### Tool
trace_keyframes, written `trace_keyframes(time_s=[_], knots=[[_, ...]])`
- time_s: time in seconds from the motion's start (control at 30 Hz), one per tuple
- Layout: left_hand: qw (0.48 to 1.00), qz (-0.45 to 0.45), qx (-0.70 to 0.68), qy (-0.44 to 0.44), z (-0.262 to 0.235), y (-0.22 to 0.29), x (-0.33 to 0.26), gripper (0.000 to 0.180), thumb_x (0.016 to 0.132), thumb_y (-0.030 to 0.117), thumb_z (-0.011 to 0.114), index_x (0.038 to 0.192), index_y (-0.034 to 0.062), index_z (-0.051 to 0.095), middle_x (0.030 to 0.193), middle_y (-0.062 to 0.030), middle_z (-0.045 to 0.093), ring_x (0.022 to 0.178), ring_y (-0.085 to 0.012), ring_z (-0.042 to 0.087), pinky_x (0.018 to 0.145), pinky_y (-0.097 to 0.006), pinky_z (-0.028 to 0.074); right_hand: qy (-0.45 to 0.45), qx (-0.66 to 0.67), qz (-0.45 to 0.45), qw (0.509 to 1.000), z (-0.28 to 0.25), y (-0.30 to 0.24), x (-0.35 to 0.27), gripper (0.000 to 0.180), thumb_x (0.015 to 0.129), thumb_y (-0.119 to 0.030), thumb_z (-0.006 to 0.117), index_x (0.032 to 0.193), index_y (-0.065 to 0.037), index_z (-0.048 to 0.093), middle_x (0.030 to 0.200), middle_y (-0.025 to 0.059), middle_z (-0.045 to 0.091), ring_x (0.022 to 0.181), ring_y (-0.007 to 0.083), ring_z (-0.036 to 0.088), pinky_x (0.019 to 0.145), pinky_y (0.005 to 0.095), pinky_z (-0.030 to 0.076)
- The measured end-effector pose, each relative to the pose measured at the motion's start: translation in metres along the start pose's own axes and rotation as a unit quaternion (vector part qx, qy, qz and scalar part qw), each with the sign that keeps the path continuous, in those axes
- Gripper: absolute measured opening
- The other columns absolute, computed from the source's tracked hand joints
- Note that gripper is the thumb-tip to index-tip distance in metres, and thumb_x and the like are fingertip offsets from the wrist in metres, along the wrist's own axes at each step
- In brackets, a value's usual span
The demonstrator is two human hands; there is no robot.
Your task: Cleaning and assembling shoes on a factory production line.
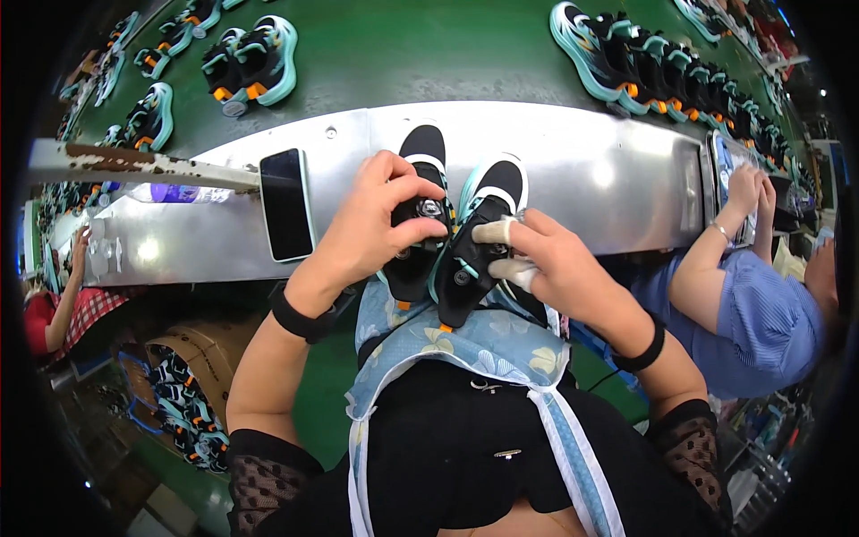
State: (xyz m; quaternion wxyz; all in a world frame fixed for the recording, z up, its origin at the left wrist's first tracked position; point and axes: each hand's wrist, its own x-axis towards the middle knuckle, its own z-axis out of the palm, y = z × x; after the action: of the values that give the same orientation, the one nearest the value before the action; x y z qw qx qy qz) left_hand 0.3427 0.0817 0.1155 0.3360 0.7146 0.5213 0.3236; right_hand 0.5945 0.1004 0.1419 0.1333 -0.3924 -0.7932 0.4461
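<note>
Two black sneakers with white and mint trim lie side by side before me, toes pointing away on the metal ledge and heels over my apron. My left hand (380,215) is on the left sneaker (422,148), its thumb and index finger closed around a round dial (430,208) on the tongue. Pale finger covers sit on fingertips of my right hand (546,259). Those fingers press against the right sneaker (501,179) near its collar; what lies under them is partly hidden. Orange tabs show at both heels.
A phone (286,206) lies on the metal ledge (608,179), beside a rusty white bar (134,166). Beyond, the green surface (420,54) carries several sneakers (595,58). A cardboard box (219,353) of shoes stands lower left. People work at the right (743,304) and far left (63,322).
</note>
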Motion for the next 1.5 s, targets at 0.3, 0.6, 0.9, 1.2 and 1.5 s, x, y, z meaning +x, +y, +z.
trace_keyframes(time_s=[0.3,0.6,0.9,1.2,1.5], knots=[[0.969,-0.097,-0.205,-0.098,-0.01,0.0,0.011,0.044,0.079,0.009,0.072,0.122,0.0095,0.063,0.106,-0.0027,0.064,0.1,-0.0139,0.057,0.087,-0.026,0.039,0.027,-0.074,-0.026,0.997,0.002,-0.001,0.003,0.043,0.076,-0.02,0.079,0.115,-0.012,0.064,0.09,0.0151,0.06,0.08,0.0325,0.06,0.072,0.0411,0.05],[0.944,-0.139,-0.286,-0.088,0.003,0.0,0.011,0.032,0.077,0.002,0.072,0.107,0.0044,0.065,0.088,-0.0071,0.058,0.086,-0.0198,0.059,0.079,-0.03,0.047,0.064,-0.072,-0.054,0.994,0.012,0.001,0.003,0.035,0.078,-0.027,0.078,0.104,-0.009,0.064,0.075,0.0113,0.058,0.071,0.0314,0.061,0.063,0.0388,0.049],[0.997,-0.036,-0.034,-0.05,0.0,0.008,0.005,0.026,0.075,0.007,0.074,0.102,0.0046,0.069,0.088,-0.0059,0.058,0.082,-0.0186,0.056,0.075,-0.029,0.045,0.107,-0.142,-0.044,0.983,0.017,0.003,-0.005,0.038,0.078,-0.029,0.078,0.104,-0.005,0.063,0.074,0.0115,0.059,0.072,0.0335,0.062,0.062,0.0401,0.049],[0.986,-0.059,-0.081,-0.135,-0.01,0.003,0.009,0.028,0.077,0.007,0.07,0.105,0.005,0.07,0.102,-0.0042,0.063,0.094,-0.0154,0.056,0.082,-0.027,0.041,0.085,-0.051,0.013,0.995,0.001,-0.01,-0.008,0.036,0.079,-0.023,0.078,0.108,-0.007,0.064,0.088,0.0138,0.061,0.079,0.0318,0.062,0.067,0.0387,0.049],[0.985,-0.146,0.019,-0.095,-0.002,0.018,0.008,0.029,0.078,0.006,0.071,0.107,0.0042,0.067,0.096,-0.0079,0.06,0.101,-0.0235,0.059,0.089,-0.036,0.046,0.1,-0.045,0.043,0.993,0.008,0.005,-0.009,0.035,0.084,-0.02,0.074,0.115,-0.005,0.063,0.086,0.0124,0.059,0.072,0.0255,0.059,0.067,0.0367,0.049]])
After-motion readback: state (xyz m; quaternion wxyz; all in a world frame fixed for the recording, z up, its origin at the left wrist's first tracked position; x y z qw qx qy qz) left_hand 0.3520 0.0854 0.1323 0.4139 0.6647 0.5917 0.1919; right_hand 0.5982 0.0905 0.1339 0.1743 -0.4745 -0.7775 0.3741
